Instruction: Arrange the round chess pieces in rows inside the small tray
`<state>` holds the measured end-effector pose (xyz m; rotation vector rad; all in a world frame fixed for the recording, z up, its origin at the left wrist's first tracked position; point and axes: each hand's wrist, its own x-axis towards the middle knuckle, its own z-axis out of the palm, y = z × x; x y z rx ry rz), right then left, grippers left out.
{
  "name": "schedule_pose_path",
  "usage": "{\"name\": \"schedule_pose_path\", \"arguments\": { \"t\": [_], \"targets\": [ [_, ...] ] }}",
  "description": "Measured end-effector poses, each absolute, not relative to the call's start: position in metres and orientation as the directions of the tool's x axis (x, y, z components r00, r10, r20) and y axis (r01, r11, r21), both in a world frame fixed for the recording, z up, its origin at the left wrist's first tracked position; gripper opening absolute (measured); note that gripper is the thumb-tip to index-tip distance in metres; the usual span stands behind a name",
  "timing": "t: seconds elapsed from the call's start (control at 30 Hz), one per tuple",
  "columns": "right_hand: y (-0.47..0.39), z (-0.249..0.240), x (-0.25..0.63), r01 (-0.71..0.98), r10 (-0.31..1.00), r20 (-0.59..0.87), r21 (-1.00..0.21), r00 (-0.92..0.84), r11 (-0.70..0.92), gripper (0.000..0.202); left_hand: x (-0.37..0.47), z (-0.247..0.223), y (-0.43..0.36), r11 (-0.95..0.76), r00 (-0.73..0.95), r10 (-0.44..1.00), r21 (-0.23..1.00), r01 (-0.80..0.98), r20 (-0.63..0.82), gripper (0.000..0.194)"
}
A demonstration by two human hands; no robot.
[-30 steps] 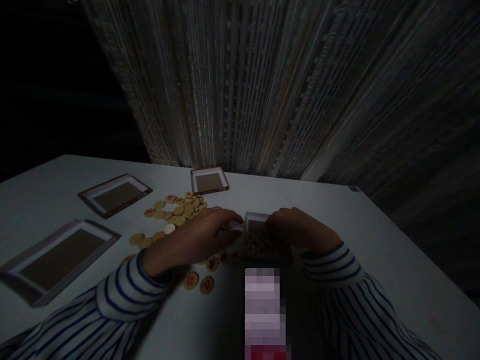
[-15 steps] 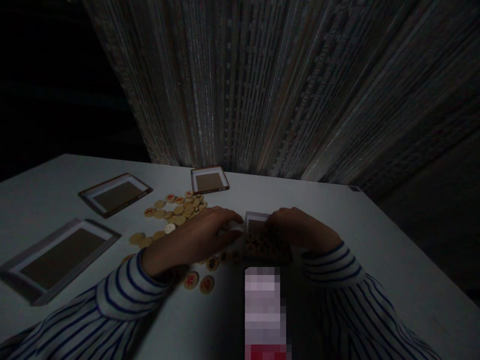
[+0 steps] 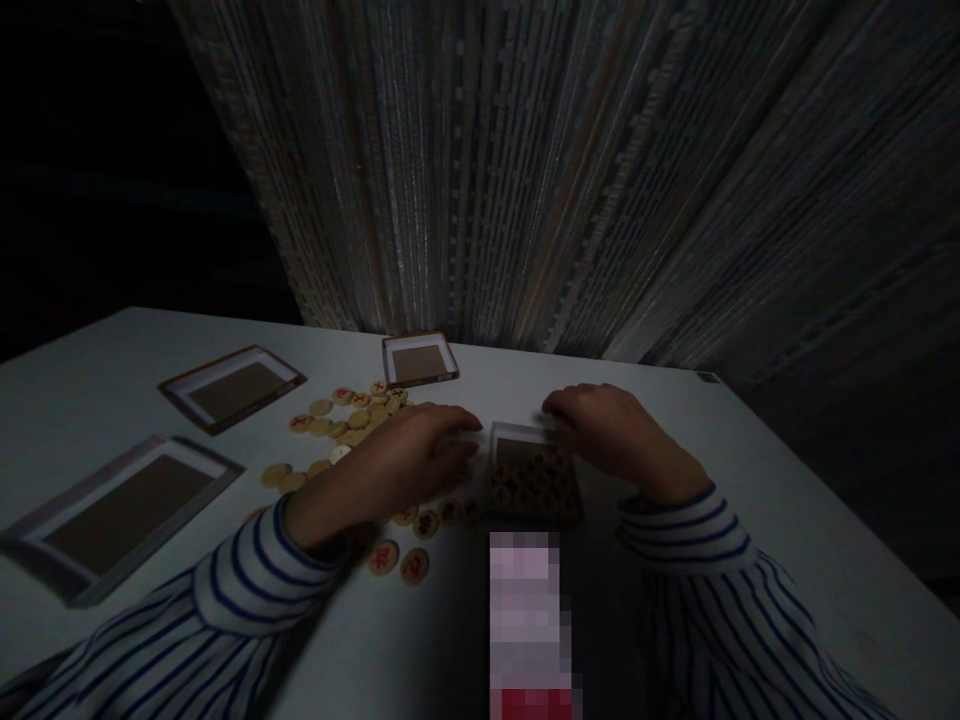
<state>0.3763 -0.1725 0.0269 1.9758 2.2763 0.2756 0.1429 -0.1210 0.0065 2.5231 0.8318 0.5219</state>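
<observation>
My left hand (image 3: 416,450) hovers over the scattered Chinese chess pieces (image 3: 360,420), its fingers and thumb apart and pointing at the small box. Nothing shows between them, though the palm side is hidden. At the upper right corner of the open box (image 3: 517,430), my right hand (image 3: 604,430) is raised with its fingers loosely bent and no piece visible in them. Inside that box, several dark-marked chess pieces (image 3: 534,485) lie close together. Two red-marked pieces (image 3: 397,563) rest nearer to me, below black-marked ones (image 3: 439,516).
Two brown-edged trays or lids (image 3: 232,388), (image 3: 420,361) lie toward the back. A larger grey-edged one (image 3: 127,510) is at the left. All stand on a white table (image 3: 765,520). A strand curtain (image 3: 465,180) hangs behind the far edge. A pixelated patch covers the front middle.
My right hand has lifted out of the box and moved up and right, uncovering the pieces inside. My left hand has shifted slightly, its fingers drawing a little away from the box.
</observation>
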Motion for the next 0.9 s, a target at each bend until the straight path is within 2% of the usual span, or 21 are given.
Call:
{"name": "schedule_pose_path", "arguments": {
  "t": [0.1, 0.23, 0.67, 0.9],
  "targets": [
    [-0.176, 0.035, 0.372, 0.974, 0.976, 0.164, 0.201, -0.142, 0.108, 0.030, 0.143, 0.012, -0.119, -0.665, 0.682, 0.699, 0.549, 0.506, 0.218, 0.025],
    [-0.181, 0.039, 0.367, 0.978, 0.951, 0.262, 0.170, -0.164, 0.122, 0.030, 0.138, 0.020, -0.117, -0.656, 0.605, 0.736, 0.541, 0.527, 0.303, 0.023],
    [-0.195, 0.050, 0.358, 0.965, 0.870, 0.419, 0.138, -0.261, 0.223, 0.028, 0.127, 0.037, -0.121, -0.651, 0.550, 0.740, 0.616, 0.443, 0.387, 0.023],
    [-0.198, 0.054, 0.359, 0.955, 0.806, 0.513, 0.139, -0.296, 0.262, 0.028, 0.111, 0.056, -0.123, -0.619, 0.425, 0.784, 0.617, 0.486, 0.452, 0.024]
  ]
}}
